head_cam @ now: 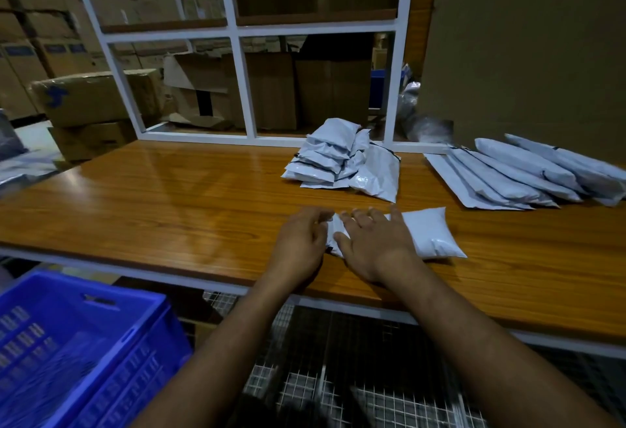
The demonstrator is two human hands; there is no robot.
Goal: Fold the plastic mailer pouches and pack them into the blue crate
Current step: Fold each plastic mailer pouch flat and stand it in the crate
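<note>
Mailer pouch in work (425,233): white plastic, lying flat on the wooden counter (169,190) near its front edge; its left end is under both hands, its right end is puffed and uncovered.
Right hand (376,241): palm down on the pouch, fingers (359,216) straight and spread, pressing it to the counter.
Left hand (299,241): at the pouch's left end, fingers curled round the edge; the grip itself is partly hidden by the right hand.
Folded pouches (325,156): a leaning stack at the back of the counter, against the white frame (237,55), well apart from the hands.
Unfolded pouches (515,177): long flat ones fanned out and overlapping at the far right of the counter.
Blue crate (84,343): lower left, below counter level; slotted walls visible, contents blurred and cannot be told.
Wire mesh (338,377): under the counter, beneath the forearms.
Cardboard boxes (98,95): stacked behind the frame and to the left.
</note>
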